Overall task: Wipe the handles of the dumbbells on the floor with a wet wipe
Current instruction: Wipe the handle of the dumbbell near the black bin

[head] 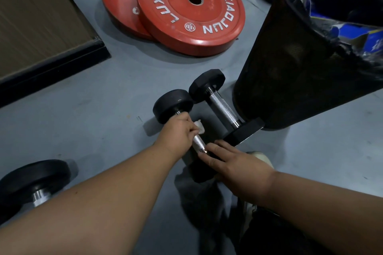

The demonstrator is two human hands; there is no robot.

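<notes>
While the wipe's on the handle, the near dumbbell sits still

Right hand [232,161] lies flat on the dumbbell [186,130] near end; left hand [179,130] curls round its knurled handle, pinching the wet wipe [199,126]. Probably heavy, grippy steel. Second dumbbell [223,107] just beyond, against the bin [290,68].

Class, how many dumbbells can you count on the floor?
3: black round-headed dumbbell being wiped at centre, black hexagonal-headed dumbbell beside the bin, another black dumbbell bottom left, partly hidden.
</notes>
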